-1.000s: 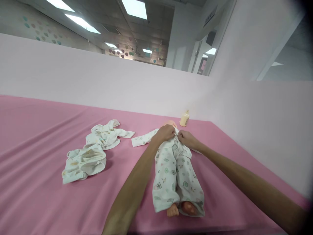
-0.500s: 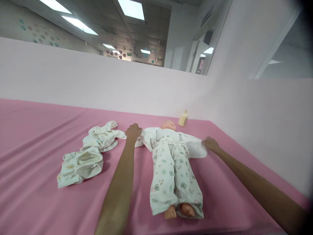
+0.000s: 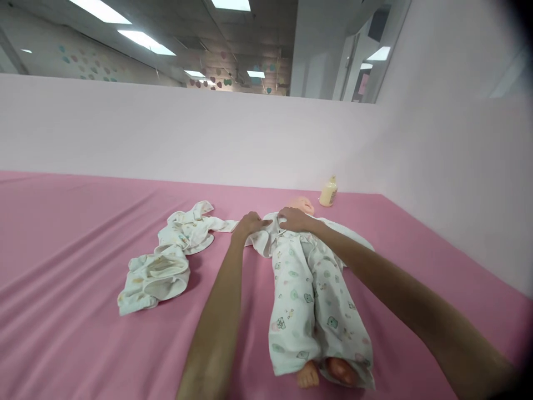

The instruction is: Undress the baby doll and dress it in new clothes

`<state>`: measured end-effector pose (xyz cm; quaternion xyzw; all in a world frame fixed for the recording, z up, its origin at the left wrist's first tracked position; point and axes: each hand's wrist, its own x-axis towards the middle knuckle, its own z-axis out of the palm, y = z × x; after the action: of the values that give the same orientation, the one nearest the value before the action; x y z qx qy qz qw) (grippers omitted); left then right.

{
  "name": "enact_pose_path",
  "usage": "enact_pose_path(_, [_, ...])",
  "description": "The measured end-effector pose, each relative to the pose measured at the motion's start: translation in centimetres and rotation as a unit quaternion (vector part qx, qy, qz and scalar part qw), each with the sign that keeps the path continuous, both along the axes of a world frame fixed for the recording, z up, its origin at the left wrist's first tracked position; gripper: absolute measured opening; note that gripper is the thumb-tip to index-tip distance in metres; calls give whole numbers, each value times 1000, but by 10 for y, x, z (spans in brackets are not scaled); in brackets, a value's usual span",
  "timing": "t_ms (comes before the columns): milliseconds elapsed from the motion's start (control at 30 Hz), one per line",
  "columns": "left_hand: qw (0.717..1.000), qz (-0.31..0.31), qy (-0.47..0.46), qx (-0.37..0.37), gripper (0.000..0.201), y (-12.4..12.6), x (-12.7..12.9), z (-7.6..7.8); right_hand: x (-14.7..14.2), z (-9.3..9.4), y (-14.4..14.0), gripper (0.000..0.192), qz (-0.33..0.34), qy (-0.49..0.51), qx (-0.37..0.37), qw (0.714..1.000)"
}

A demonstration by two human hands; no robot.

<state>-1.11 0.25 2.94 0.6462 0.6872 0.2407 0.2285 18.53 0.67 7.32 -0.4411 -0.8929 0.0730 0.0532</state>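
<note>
Lying lengthwise away from the viewer, feet nearest, the doll (image 3: 310, 289) has both hands at its chest: left hand (image 3: 250, 223) and right hand (image 3: 291, 218) pinching the top's (image 3: 266, 240) flap.

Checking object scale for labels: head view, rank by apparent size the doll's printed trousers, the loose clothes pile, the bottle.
1. printed trousers, though nearest the camera, which inflates them
2. loose clothes pile
3. bottle, far smallest and farthest away
</note>
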Motion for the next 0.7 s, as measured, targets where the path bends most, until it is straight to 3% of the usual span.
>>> enact_pose_path(167, [999,25,27,-14,37,3,-1,-1,-28,6,15,40,22,-76,-66,995])
enact_pose_path(300, [999,12,50,3,31,2,0,0,-38,-1,28,53,37,-110,-100,988])
enact_pose_path(500, [998,-21,52,7,32,3,5,-4,-41,-19,41,64,35,-145,-17,989])
enact_pose_path(700, [996,-78,21,-22,34,0,-14,1,-24,-11,35,81,29,-118,-35,992])
